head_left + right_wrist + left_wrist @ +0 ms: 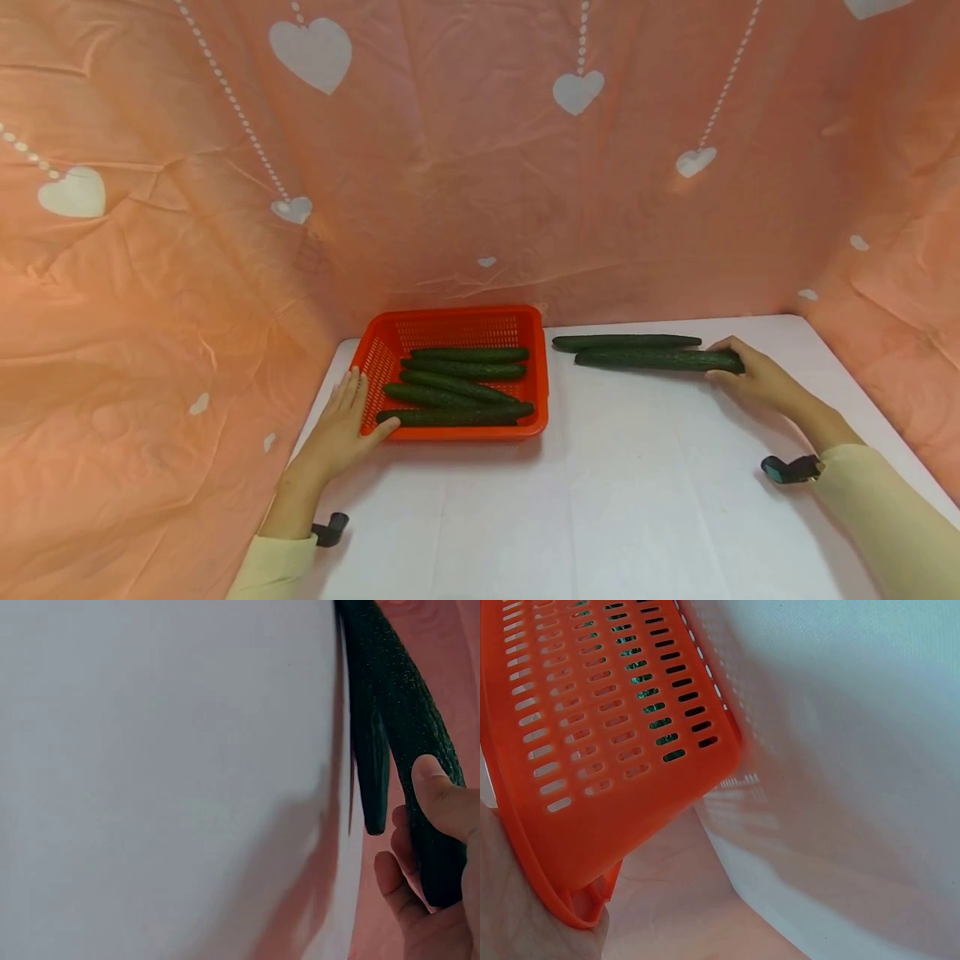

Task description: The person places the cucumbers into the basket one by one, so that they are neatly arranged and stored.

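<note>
My right hand [753,377] grips the right end of a long dark green cucumber [652,359]. In the right wrist view the thumb lies across this cucumber [409,697], with fingers on its other side. Behind it, a second cucumber [626,342] lies on the table, apart from the hand. At the left, a red plastic basket [544,375] holds several cucumbers [457,387] lying roughly side by side. My left hand [337,429] rests on the basket's left front corner, fingers straight along the rim and thumb at the front edge. The left wrist view shows the basket's slotted wall [630,802] close up.
A white cloth covers the table [600,500]. Orange-pink sheeting [480,167] with white hearts hangs behind the table and along both sides. The basket stands near the table's back left corner. A small black device [791,469] is strapped at the right wrist.
</note>
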`<move>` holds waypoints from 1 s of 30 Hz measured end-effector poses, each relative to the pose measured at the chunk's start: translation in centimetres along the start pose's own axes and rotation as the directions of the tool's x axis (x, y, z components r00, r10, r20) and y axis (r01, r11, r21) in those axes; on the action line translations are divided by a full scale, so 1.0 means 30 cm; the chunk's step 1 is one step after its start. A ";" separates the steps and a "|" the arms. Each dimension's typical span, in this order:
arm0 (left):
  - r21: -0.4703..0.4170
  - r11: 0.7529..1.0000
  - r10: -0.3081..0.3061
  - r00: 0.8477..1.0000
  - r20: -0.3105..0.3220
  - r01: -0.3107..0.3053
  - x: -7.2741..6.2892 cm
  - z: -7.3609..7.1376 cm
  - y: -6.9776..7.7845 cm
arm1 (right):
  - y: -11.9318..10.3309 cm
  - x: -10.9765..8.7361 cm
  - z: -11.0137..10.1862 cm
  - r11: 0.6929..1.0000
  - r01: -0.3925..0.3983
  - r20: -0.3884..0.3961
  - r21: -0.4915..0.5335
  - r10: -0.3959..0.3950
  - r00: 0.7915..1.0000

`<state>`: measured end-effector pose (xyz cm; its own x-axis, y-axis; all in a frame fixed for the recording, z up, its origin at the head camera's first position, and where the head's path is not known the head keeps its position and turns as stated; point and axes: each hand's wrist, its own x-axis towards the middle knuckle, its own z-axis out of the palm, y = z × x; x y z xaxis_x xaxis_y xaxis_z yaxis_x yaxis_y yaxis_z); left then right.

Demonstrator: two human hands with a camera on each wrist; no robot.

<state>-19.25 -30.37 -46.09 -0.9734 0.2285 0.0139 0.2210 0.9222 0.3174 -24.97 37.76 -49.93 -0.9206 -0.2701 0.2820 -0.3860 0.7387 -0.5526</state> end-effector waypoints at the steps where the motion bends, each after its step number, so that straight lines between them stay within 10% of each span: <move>1: 0.001 1.000 -0.001 1.000 0.001 0.001 0.000 -0.002 0.001 | -0.002 -0.005 -0.003 1.000 0.009 -0.013 0.002 -0.009 1.000; 30: 0.012 1.000 0.001 1.000 0.001 -0.001 0.004 0.003 -0.005 | -0.364 0.176 0.055 0.977 -0.029 -0.001 0.211 0.030 1.000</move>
<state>-19.40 -30.45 -46.23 -0.9732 0.2294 0.0133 0.2223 0.9256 0.3064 -25.73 27.25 -43.71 -0.9318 -0.2467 0.2661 -0.3625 0.5989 -0.7140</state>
